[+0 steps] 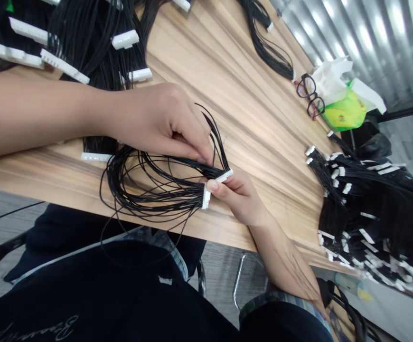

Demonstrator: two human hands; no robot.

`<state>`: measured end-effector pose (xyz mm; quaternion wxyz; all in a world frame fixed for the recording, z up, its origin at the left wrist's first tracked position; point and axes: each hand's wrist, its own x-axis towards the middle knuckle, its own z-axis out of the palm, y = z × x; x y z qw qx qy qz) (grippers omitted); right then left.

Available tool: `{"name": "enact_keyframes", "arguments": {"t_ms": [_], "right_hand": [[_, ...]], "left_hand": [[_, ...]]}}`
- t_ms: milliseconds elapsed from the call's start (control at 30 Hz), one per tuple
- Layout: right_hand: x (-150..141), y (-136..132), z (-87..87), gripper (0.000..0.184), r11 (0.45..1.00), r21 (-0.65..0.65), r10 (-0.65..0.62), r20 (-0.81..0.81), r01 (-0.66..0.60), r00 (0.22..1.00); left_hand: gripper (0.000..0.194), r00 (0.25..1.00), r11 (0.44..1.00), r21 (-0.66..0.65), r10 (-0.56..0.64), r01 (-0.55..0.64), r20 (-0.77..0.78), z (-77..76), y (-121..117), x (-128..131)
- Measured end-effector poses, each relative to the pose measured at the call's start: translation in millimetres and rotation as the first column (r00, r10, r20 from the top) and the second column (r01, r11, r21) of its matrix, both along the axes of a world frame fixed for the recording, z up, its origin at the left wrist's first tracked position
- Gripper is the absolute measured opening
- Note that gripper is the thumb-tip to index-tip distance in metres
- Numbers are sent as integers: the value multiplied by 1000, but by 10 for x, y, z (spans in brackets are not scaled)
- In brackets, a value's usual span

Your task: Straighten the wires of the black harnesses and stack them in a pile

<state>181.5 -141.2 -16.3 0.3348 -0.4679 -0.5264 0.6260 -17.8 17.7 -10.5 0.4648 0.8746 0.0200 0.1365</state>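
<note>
Head view: over the worktop (274, 161), the right hand (241, 195) clamps two white plugs (206, 197) while the left hand (176, 118) pinches their black wires (187, 195), apparently sorting; the next move probably needs steady support.

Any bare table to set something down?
Table between right hand and right wire pile; also between left hand and glasses. Crowded: upper-left wire pile, right wire pile, and around the held wires.
</note>
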Motion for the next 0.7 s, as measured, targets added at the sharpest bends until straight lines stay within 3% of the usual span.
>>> {"name": "enact_keyframes", "arguments": {"t_ms": [67,133,200,267,367,467,633,700], "right_hand": [[-2,0,-15,43,998,-9,-65,-5,65,998],[6,7,-44,42,980,17,-197,-19,197,980],[20,21,-85,40,933,79,-350,-26,351,936],[34,38,-131,38,867,149,-479,-17,476,877],[34,53,-183,38,786,220,-593,2,578,805],[3,54,-203,37,751,255,-632,7,610,775],[-56,50,-193,38,722,288,-663,30,629,748],[-63,49,-191,37,715,286,-668,11,638,744]], "left_hand": [[38,996,996,87,22,-30,88,6,-6,10],[36,969,955,203,184,-216,168,42,-30,12],[34,894,838,320,380,-441,238,101,-76,-4],[32,835,738,393,464,-549,295,153,-143,-28],[22,853,743,418,446,-522,272,159,-261,-51],[21,878,739,475,405,-478,255,89,-351,-44],[34,889,600,659,355,-454,289,25,-376,-27],[42,901,572,703,352,-422,254,45,-373,-16]]}}
